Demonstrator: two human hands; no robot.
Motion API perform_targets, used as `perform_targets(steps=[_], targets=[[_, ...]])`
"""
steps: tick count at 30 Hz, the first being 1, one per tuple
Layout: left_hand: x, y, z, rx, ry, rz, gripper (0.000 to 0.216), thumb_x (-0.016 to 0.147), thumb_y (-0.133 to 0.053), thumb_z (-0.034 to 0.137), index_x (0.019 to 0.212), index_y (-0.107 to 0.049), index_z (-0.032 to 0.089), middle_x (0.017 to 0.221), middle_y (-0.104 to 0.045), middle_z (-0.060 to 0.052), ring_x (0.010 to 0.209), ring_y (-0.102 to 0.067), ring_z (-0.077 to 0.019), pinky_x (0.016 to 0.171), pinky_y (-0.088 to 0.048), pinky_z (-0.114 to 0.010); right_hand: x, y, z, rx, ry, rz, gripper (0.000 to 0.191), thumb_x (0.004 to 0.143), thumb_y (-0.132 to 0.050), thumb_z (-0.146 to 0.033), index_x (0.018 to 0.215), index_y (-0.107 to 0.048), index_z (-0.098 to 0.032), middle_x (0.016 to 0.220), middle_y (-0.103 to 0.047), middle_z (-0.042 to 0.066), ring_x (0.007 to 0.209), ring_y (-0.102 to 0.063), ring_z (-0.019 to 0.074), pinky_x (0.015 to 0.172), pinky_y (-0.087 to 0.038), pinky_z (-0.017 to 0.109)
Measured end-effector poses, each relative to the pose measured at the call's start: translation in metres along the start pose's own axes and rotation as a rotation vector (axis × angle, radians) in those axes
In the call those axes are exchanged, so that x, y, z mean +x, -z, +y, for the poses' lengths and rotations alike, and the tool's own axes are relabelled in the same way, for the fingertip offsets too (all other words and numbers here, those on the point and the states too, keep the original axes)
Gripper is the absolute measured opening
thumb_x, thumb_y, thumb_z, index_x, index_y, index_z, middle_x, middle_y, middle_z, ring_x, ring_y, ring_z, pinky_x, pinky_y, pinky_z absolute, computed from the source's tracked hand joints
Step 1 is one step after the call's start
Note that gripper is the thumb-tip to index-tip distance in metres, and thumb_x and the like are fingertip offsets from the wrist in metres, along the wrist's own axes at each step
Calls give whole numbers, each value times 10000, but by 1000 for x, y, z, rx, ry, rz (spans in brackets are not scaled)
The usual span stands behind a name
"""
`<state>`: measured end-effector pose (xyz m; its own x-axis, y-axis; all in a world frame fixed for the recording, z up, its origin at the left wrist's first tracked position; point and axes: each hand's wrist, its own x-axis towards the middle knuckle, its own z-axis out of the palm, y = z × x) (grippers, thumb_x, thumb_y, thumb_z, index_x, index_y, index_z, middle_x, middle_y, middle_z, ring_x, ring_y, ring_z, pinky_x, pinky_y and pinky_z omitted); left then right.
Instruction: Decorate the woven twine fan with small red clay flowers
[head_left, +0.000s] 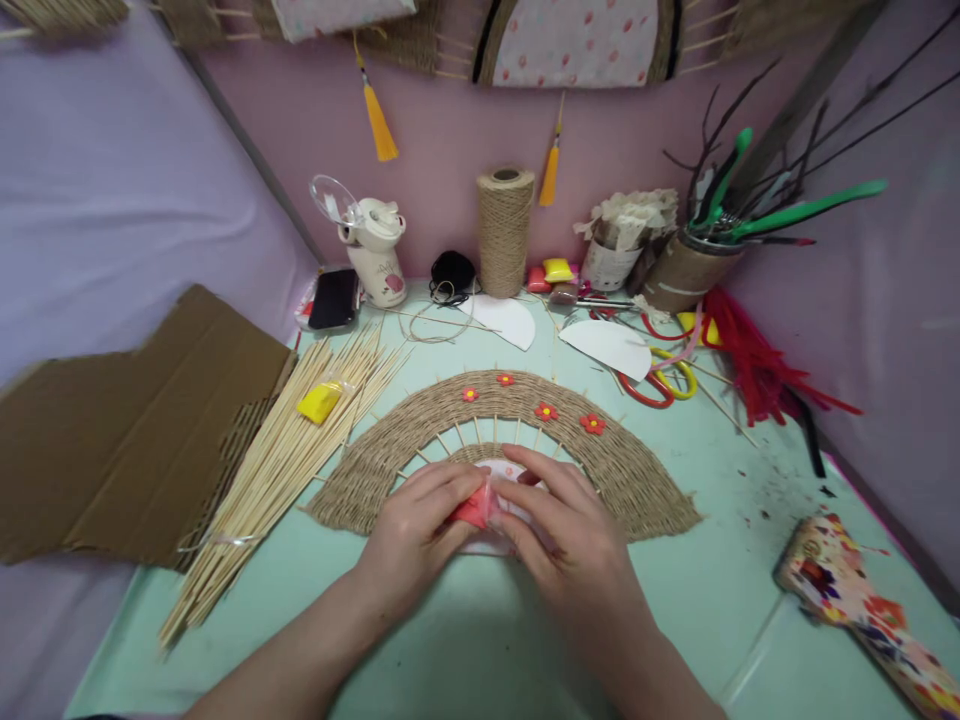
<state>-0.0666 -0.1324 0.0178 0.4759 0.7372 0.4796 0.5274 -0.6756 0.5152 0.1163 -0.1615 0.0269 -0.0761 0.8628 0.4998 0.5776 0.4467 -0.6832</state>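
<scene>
Between my two hands is a small packet of red modelling clay (471, 508) in clear wrapping. My left hand (424, 515) pinches its left side with thumb and fingers. The fingers of my right hand (562, 525) close on the clear wrapping at its right side. Both hands hover over the lower middle of a woven twine fan (360, 470), hiding part of its white, dotted centre piece (491, 545). Several red flowers (546, 411) with yellow centres sit on the fan's woven band.
Bundled bamboo sticks (255, 480) carry a yellow clay packet (321, 401) at left, beside cardboard (127, 430). Behind the fan are a twine spool (505, 235), white paper pieces (606, 346) and scissors (656, 388). A floral-patterned object (862, 600) lies at right.
</scene>
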Motion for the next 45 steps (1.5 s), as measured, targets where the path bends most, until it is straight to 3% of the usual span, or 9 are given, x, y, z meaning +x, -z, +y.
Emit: perform_targets(steps=[15,21,30,36,41,45], targets=[[-2,0,8,96,63,23,184,867,-616,178,1043,-665,156,978,-751,-61,903,-699,-154,830,-568,-246,-1,-4,3,-35,20,-35,182,894,-603,-138,985,-738,-219,1211,-674,91,1051,-637,209,883,-577,370],[-3,0,7,97,22,46,188,898,-594,219,1061,-649,144,975,-745,-69,910,-693,-155,851,-561,-253,-4,-5,5,-22,-28,-101,228,911,-580,-169,1073,-707,-268,1357,-597,77,1145,-617,219,924,-565,396],[-4,-1,7,127,21,38,190,928,-555,253,1059,-657,160,972,-742,-66,890,-690,-166,804,-563,-265,-3,-4,6,-1,-44,-183,108,897,-589,-171,916,-666,-245,1379,-581,64,1250,-546,223,1002,-505,411],[-6,-2,5,163,29,47,189,920,-557,234,1060,-653,149,970,-740,-74,884,-688,-176,800,-569,-280,-3,-5,6,-47,-7,-144,187,923,-570,-194,1049,-692,-259,1454,-511,85,1237,-554,223,970,-522,398],[-7,-3,5,139,28,23,197,924,-556,230,1082,-649,160,1004,-736,-67,917,-686,-175,832,-567,-287,-1,-5,7,-54,7,-212,116,903,-569,-165,940,-658,-229,1427,-541,75,1280,-516,233,1016,-487,426],[-7,-3,7,125,54,-4,202,919,-563,232,1085,-656,163,1000,-737,-66,905,-687,-171,817,-570,-284,-2,-8,7,-76,12,-182,68,885,-567,-177,866,-621,-214,1406,-552,105,1258,-530,244,999,-492,447]])
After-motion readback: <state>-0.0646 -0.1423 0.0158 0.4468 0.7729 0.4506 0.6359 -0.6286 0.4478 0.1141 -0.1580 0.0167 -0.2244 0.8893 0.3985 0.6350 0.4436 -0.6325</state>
